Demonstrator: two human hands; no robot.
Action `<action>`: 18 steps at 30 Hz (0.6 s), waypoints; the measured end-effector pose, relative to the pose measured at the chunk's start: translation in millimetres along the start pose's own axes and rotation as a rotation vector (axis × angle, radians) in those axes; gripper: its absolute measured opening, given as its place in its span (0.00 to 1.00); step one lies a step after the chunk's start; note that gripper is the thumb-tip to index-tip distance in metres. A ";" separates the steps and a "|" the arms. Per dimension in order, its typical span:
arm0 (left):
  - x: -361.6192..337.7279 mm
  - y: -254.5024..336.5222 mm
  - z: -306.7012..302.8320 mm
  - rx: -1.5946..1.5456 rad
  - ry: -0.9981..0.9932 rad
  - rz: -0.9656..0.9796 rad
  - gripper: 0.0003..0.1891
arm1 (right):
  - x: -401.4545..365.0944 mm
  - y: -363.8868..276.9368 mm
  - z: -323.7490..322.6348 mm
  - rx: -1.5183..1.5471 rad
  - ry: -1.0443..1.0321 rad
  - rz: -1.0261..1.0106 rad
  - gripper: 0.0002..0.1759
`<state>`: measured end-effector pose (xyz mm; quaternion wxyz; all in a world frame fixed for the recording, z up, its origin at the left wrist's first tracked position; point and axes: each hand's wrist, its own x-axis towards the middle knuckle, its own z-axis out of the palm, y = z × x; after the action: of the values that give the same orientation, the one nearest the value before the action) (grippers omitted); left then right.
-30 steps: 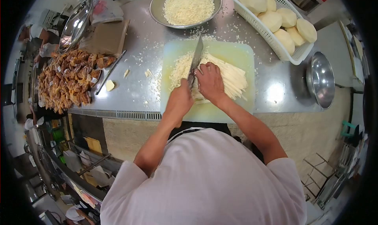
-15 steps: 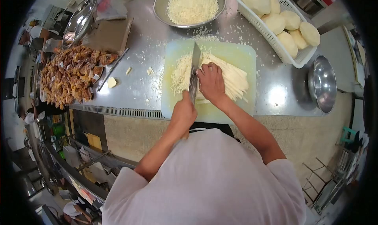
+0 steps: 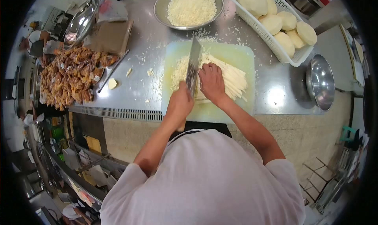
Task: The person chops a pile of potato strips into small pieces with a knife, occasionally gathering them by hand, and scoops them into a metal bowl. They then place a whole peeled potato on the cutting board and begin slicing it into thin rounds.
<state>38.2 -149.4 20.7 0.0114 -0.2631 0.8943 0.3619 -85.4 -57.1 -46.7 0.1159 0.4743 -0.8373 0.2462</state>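
Note:
My left hand (image 3: pixel 180 104) grips the handle of a cleaver (image 3: pixel 193 63), whose blade stands across a pale green cutting board (image 3: pixel 236 53). My right hand (image 3: pixel 211 82) presses down on a bundle of long pale vegetable strips (image 3: pixel 232 77) just right of the blade. A heap of finely diced pale pieces (image 3: pixel 180 69) lies on the board left of the blade.
A steel bowl of diced pieces (image 3: pixel 191 6) stands behind the board. A white basket of peeled pale roots (image 3: pixel 275 22) is at the back right, an empty steel bowl (image 3: pixel 319 81) to the right. Packaged snacks (image 3: pixel 71 77), a cardboard box (image 3: pixel 108 36) and a steel lid (image 3: pixel 78 22) lie left.
The cleaver has risen and fallen in a chopping stroke against the strips; my left hand pulled back toward me, then moved forward again. My right hand stays on the bundle.

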 end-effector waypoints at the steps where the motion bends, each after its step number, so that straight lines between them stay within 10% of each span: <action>1: -9.0 1.1 -5.0 0.031 -0.010 -0.029 0.09 | 2.9 0.6 0.1 0.014 0.010 0.006 0.10; 13: 10.3 -35.4 -3.4 0.096 -0.033 0.032 0.12 | 26.4 53.4 -19.4 0.197 0.138 0.263 0.11; 18: 0.6 -18.4 -38.5 0.099 -0.043 0.028 0.15 | 23.1 72.2 -12.5 0.272 -0.227 0.338 0.12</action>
<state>53.0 -185.9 37.1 0.0388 -0.2417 0.9142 0.3229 -159.4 -36.6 -48.0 -0.0870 0.3634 -0.8715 0.3177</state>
